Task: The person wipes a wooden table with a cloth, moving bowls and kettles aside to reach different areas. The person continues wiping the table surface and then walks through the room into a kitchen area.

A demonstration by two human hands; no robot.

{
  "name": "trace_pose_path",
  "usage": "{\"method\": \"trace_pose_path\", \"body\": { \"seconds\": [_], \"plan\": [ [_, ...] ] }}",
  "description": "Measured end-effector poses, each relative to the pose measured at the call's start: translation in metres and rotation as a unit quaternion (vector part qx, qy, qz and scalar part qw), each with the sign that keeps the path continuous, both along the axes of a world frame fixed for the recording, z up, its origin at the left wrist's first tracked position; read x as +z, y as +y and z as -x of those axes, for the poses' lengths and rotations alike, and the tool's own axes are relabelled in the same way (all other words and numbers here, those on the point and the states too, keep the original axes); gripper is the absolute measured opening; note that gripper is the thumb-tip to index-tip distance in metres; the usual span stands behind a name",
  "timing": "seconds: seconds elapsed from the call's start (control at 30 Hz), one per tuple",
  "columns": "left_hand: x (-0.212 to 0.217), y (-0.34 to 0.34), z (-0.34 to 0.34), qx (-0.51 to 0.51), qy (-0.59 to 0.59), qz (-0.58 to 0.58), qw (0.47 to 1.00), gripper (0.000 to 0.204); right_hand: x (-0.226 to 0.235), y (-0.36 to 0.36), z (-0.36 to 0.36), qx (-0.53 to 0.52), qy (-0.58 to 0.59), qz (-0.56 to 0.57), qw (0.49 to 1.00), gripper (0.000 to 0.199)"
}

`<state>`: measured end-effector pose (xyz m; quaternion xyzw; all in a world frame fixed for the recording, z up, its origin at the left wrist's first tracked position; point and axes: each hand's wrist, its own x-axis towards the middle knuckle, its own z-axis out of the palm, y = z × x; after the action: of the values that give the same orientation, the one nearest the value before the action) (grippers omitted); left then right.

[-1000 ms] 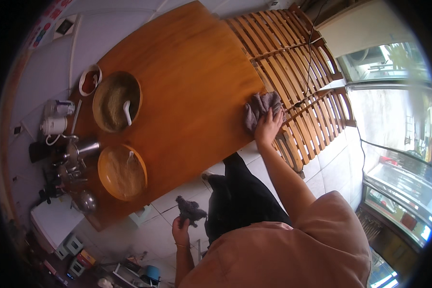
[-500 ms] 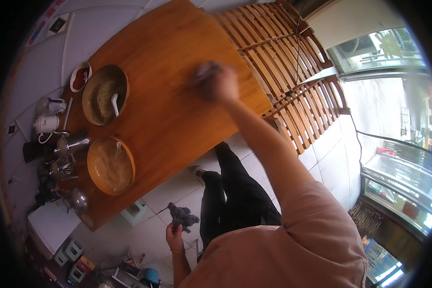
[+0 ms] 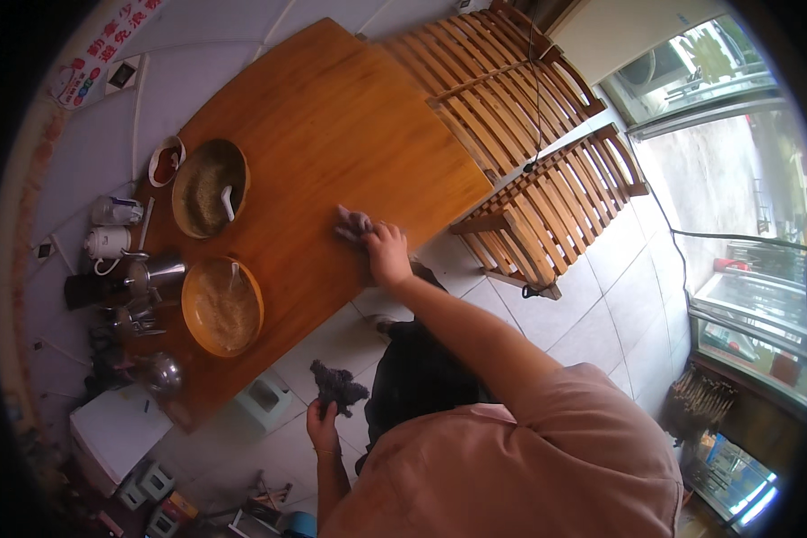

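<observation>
My right hand (image 3: 388,254) presses a crumpled grey-purple cloth (image 3: 354,223) onto the wooden table (image 3: 350,117), close to its near edge. Its fingers are closed over one end of the cloth. Lower down, off the table's edge, my left hand (image 3: 323,425) grips a dark grey fluffy rag (image 3: 336,386) and holds it up above the tiled floor. To the left of the right hand stand two wide round bowls with grainy contents, a darker bowl (image 3: 243,170) and a tan bowl (image 3: 257,309). Each has a white spoon in it.
Along the table's left end are a small bowl of red sauce (image 3: 165,165), a white teapot (image 3: 108,241), a metal pitcher (image 3: 157,273) and a glass jar (image 3: 117,210). Slatted wooden chairs (image 3: 533,193) stand at the right. A pale plastic stool (image 3: 264,403) sits below the near edge.
My right hand has drawn the cloth from the table's far right part down and left toward the near edge. The left hand still holds its rag in about the same place.
</observation>
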<state>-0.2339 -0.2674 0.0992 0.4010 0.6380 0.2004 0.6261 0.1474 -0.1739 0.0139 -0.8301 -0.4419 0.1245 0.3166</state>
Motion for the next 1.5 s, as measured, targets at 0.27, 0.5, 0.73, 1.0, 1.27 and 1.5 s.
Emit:
{"method": "trace_pose_path", "body": {
  "seconds": [0.27, 0.5, 0.73, 1.0, 1.27, 1.5],
  "plan": [
    [0.007, 0.016, -0.004, -0.045, -0.009, -0.022, 0.999, 0.029, 0.044, -0.032, -0.176, -0.04, 0.65, -0.116, 0.75, 0.032],
    [0.003, 0.007, 0.004, -0.026, 0.018, -0.011, 0.999, 0.032, 0.037, -0.068, -0.178, -0.215, -0.076, -0.053, 0.972, 0.048],
    [-0.019, -0.007, 0.023, 0.02, 0.067, -0.003, 0.998, 0.036, 0.029, -0.01, -0.144, -0.045, -0.179, 0.154, 0.971, 0.076],
    [-0.026, -0.021, 0.031, 0.101, 0.09, 0.055, 0.989, 0.026, -0.019, 0.139, -0.244, -0.003, -0.211, 0.046, 0.976, 0.068],
    [-0.016, -0.046, -0.02, 0.208, 0.041, 0.159, 0.964, 0.032, -0.031, 0.441, -0.37, 0.104, -0.271, 0.009, 0.957, 0.061],
    [-0.038, -0.049, -0.039, 0.136, 0.08, 0.132, 0.979, 0.01, -0.038, 0.392, -0.363, 0.149, -0.168, 0.029, 0.974, 0.055]
  ]
}}
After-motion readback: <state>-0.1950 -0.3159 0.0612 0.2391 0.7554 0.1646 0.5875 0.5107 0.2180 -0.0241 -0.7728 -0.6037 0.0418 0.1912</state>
